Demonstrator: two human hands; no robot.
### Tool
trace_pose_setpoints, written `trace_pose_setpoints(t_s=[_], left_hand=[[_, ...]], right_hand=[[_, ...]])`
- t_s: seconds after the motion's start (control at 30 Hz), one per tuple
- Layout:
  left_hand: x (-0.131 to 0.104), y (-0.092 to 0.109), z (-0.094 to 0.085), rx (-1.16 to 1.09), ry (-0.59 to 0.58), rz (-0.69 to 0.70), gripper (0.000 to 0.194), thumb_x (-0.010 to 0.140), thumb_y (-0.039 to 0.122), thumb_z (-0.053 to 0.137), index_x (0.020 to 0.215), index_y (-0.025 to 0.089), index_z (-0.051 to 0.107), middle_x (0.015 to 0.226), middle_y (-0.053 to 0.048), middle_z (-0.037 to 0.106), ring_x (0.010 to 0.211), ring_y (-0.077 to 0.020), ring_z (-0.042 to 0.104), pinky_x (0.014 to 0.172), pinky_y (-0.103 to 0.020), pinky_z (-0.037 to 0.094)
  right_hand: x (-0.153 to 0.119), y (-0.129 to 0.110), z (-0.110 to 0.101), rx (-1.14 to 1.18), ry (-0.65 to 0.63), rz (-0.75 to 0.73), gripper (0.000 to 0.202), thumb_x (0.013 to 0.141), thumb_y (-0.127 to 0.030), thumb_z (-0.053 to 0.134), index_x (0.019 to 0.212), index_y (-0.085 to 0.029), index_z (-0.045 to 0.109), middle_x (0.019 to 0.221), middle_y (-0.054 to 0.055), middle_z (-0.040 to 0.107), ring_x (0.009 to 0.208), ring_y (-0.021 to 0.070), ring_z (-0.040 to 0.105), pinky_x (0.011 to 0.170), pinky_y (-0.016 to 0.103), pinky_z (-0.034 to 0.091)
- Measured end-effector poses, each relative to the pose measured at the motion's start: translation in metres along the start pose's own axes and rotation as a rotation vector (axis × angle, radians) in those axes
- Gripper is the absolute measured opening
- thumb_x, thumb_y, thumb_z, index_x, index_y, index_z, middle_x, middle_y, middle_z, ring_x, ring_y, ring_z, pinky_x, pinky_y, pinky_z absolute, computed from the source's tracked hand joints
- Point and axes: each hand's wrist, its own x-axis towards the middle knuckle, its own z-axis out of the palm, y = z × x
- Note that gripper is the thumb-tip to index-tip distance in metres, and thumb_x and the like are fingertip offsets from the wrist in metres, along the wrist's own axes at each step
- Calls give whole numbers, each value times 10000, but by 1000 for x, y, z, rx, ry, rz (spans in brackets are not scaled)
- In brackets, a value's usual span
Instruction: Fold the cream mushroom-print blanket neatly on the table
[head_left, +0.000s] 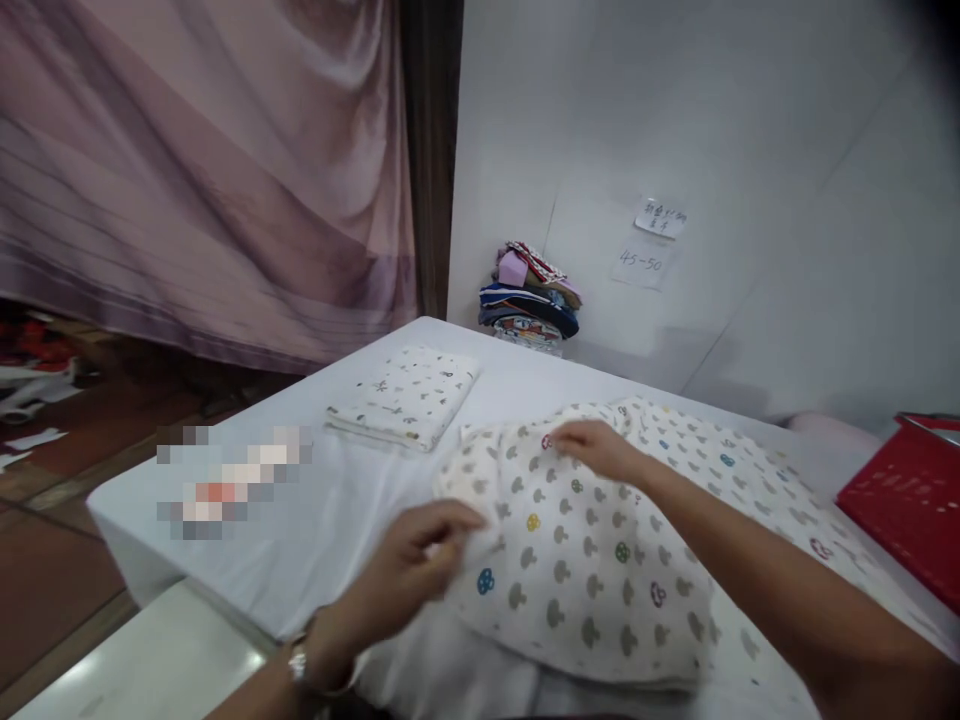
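Observation:
A white cloth [574,560] printed with grey and coloured mushrooms is spread over the near part of the table, with one part folded over. At its left edge, my left hand [420,550] is closed in a pinch on the fabric, slightly blurred. My right hand [600,448] reaches across from the right and pinches the upper part of the same cloth near a red mushroom. The cloth's folds run on to the right beneath my right forearm. Beyond my left hand lies a neatly folded white patterned cloth [409,395], touched by neither hand.
The white-covered table [300,560] bears a pixelated patch at left. A stack of folded clothes [531,300] stands by the wall at the back. A red box [911,505] is at the right edge. A pink curtain [225,170] hangs behind; handwritten paper notes [641,262] are on the wall.

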Motion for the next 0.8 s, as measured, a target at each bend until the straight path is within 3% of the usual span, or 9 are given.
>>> trace_pose_setpoints(t_s=[0.07,0.13,0.23,0.33,0.4,0.5,0.63,0.7,0.8], left_hand=[[2,5,36,-22,-414,134,292,764,260,533,939,406,716,785,-39,696,701,-200,631,687,-348,510],[4,-2,68,-66,-668,182,389,736,195,518,991,423,703,800,-46,702,682,-189,633,643,-324,501],[6,-26,99,-125,-807,167,434,672,177,540,981,434,705,719,-36,681,602,-180,605,552,-305,469],[6,-45,107,-166,-829,124,416,665,201,553,969,439,705,654,-20,649,535,-164,568,507,-288,441],[7,-49,104,-186,-832,100,399,682,216,551,983,429,704,651,-21,642,522,-157,555,495,-279,433],[10,-44,93,-184,-818,56,388,690,195,536,967,398,716,651,-26,642,519,-151,544,485,-268,420],[17,-24,64,-161,-749,-10,294,714,204,547,898,334,736,704,-34,666,583,-139,569,539,-253,428],[23,-12,40,-150,-699,-42,245,761,261,542,913,290,732,693,-36,652,563,-126,543,530,-244,412],[36,-3,-5,-131,-428,-77,216,787,337,557,877,243,730,687,-33,634,570,-121,529,535,-237,414]], right_hand=[[58,2,-1,1,14,84,218,840,-197,510,933,-210,707,1002,40,702,915,189,630,819,296,487],[103,3,14,-83,-123,116,237,839,-162,506,959,-188,709,1046,41,696,953,183,625,840,255,467],[140,-1,47,-176,-286,127,232,836,-208,546,1005,-180,702,1047,47,698,932,189,633,800,238,471],[154,-10,74,-232,-337,107,352,753,-266,663,1095,-180,667,1148,86,654,987,237,613,801,278,471],[158,-16,85,-283,-363,98,389,686,-221,712,1068,-157,672,1151,120,644,1002,269,602,798,303,466],[165,-23,85,-339,-400,82,244,601,-118,735,843,-135,707,961,115,693,893,269,627,743,298,461],[183,-20,40,-363,-301,35,138,671,-185,709,800,-153,674,928,73,676,881,229,606,745,274,441],[197,-11,0,-353,-136,31,128,774,-229,622,869,-147,645,944,68,652,889,207,583,762,282,433],[228,6,-63,-167,403,67,125,809,-242,589,843,-123,607,805,35,609,767,161,560,726,297,445]])
